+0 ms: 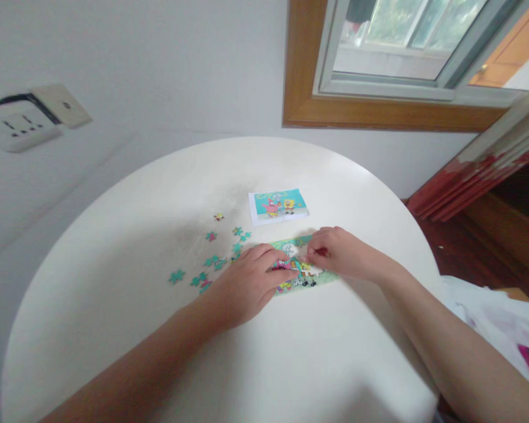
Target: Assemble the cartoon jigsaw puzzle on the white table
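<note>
A partly assembled cartoon jigsaw puzzle [286, 286] lies on the white round table [171, 364]. My left hand [258, 279] rests over its left side, fingers stretched out and touching the pieces. At the puzzle's upper right, my right hand [335, 249] is closed with thumb and forefinger pinched together. Whatever is between those fingertips is too small to make out. A white gap shows in the puzzle beside the right fingertips. Loose teal and pink puzzle pieces [176, 276] are scattered to the left of my left hand, which hides some of the area.
Behind the puzzle lies a printed reference picture [280, 205] of the cartoon. One loose piece [219, 217] sits apart at the upper left. A wall with a socket [22, 125] and a wood-framed window [304, 111] borders the table. White plastic bags [489, 311] are at the right.
</note>
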Demonstrator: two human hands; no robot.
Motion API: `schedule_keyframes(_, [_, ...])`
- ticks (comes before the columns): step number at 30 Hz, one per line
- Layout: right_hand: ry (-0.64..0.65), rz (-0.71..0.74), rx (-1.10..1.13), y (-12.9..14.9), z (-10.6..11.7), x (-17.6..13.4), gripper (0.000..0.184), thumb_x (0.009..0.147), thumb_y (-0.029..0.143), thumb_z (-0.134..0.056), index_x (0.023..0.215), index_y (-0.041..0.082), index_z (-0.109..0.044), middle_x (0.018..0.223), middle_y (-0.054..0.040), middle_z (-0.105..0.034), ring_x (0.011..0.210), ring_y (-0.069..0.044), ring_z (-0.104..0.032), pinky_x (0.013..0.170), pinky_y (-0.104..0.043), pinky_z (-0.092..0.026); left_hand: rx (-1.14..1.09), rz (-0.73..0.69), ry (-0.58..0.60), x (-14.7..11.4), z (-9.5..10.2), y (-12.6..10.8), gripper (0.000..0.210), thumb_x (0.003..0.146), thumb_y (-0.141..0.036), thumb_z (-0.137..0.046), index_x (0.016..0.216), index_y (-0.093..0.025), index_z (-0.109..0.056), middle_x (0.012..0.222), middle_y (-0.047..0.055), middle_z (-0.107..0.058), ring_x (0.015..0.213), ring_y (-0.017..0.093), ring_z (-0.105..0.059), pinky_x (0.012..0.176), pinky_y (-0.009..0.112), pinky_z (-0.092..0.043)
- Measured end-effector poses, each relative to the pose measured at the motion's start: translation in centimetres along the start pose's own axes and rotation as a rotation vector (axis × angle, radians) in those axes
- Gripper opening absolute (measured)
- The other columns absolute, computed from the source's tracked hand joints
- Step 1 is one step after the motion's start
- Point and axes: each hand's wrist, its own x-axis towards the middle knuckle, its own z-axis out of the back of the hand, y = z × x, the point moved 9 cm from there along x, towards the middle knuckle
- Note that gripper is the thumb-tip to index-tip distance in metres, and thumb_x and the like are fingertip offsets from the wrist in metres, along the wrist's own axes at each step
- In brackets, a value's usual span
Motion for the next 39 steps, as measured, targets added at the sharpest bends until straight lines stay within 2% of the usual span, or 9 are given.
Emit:
schedule_keyframes(6, [-0.099,-0.110,-0.052,-1.6,0.9,0.3,0.029,0.087,0.032,-0.053,0.064,0.018,-0.061,0.067,-0.0030,-0.062,0.065,-0.014,-0.050,0.062,-0.025,-0.031,-0.006,0.003,-0.003,0.0,-0.3,0.2,0.034,0.091,-0.014,-0.049,0.119,-0.023,-0.064,0.113,0.010,-0.058,0.108,0.025,-0.047,0.095,0.042,-0.044])
schedule_keyframes(17, [-0.135,-0.149,-0.059,-1.2,0.9,0.5,0.028,0.085,0.032,-0.052,0.062,0.018,-0.056,0.065,-0.0022,-0.058,0.063,-0.013,-0.047,0.060,-0.025,-0.029,-0.010,0.006,0.008,-0.1,-0.4,0.2,0.035,0.090,-0.012,-0.048,0.120,-0.023,-0.064,0.115,0.009,-0.058,0.109,0.025,-0.046,0.096,0.043,-0.044])
schedule_keyframes(26, [-0.049,-0.100,-0.060,-0.8,0.4,0.2,0.027,0.087,0.032,-0.051,0.067,0.019,-0.063,0.069,-0.0019,-0.064,0.067,-0.013,-0.050,0.064,-0.025,-0.030,-0.015,0.009,0.008,0.0,-0.4,0.3,0.034,0.092,-0.014,-0.047,0.120,-0.022,-0.064,0.113,0.010,-0.058,0.108,0.025,-0.046,0.096,0.044,-0.044])
schedule_keyframes(35, [-0.034,-0.045,-0.039,-1.0,0.4,0.2,0.024,0.085,0.029,-0.052,0.068,0.019,-0.066,0.069,-0.0017,-0.064,0.067,-0.013,-0.052,0.064,-0.024,-0.031,-0.007,0.000,0.001,-0.1,-0.5,0.3,0.034,0.091,-0.013,-0.049,0.119,-0.022,-0.064,0.113,0.010,-0.058,0.108,0.025,-0.046,0.094,0.043,-0.044])
schedule_keyframes(39, [0.035,-0.008,0.019,-1.0,0.3,-0.2,0.030,0.088,0.028,-0.049,0.065,0.017,-0.065,0.064,-0.0019,-0.062,0.062,-0.012,-0.050,0.062,-0.025,-0.032,-0.011,-0.004,-0.001,-0.1,-0.3,0.1,0.034,0.091,-0.012,-0.048,0.119,-0.021,-0.065,0.112,0.010,-0.058,0.108,0.025,-0.046,0.095,0.043,-0.044])
